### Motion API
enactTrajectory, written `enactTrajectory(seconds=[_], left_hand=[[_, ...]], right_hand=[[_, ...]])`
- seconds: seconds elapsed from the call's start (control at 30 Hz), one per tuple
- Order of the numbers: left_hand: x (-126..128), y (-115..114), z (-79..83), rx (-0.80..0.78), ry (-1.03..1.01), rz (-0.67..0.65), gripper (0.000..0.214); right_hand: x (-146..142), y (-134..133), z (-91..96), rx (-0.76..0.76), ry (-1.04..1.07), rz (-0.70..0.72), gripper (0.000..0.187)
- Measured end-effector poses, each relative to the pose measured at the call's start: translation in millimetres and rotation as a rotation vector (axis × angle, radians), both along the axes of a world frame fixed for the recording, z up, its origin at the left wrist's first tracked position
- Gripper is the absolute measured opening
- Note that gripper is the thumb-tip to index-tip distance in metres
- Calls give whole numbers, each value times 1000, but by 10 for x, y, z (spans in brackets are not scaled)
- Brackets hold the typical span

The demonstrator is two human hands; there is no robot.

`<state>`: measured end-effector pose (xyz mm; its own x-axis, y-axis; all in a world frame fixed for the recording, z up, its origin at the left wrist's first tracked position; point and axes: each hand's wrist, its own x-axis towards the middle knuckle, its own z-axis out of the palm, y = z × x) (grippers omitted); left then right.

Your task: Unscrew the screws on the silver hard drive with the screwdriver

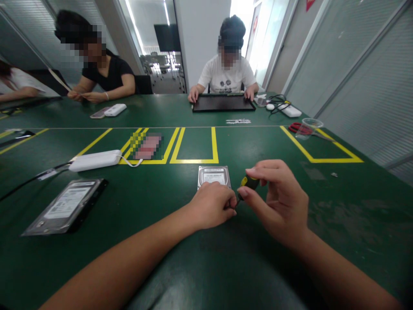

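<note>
A small hard drive [213, 174] with a white label lies on the table in front of me, its near part covered by my left hand [211, 204]. The fingers of that hand are curled together at the drive's near right corner; what they grip is hidden. My right hand [280, 198] pinches the black and yellow handle of a screwdriver [250, 182] between thumb and fingers. Its short metal shaft slants down to the left, reaching my left fingertips. The tip is out of sight. A second, larger-looking hard drive [69, 202] rests on the left.
Across the green table [180, 267], one person [226, 77] holds a dark flat panel [223, 103]; another [106, 79] sits farther left. A white power strip [96, 160], a pixelated phone [148, 147], red-handled scissors [298, 128] and a clear cup [311, 125] lie around.
</note>
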<state>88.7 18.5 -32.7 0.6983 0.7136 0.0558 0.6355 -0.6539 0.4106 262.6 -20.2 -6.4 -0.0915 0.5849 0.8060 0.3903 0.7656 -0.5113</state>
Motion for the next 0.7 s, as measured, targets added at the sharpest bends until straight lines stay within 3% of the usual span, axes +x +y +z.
enactTrajectory(seconds=[0.17,0.7], left_hand=[[1,8,-7,4,-24,-11,15],[5,15,-4,-19,-21,-24,9]], right_hand=[[22,-22,0,-63,-7,31,39],[19,-6,-10,-29,5,77,41]])
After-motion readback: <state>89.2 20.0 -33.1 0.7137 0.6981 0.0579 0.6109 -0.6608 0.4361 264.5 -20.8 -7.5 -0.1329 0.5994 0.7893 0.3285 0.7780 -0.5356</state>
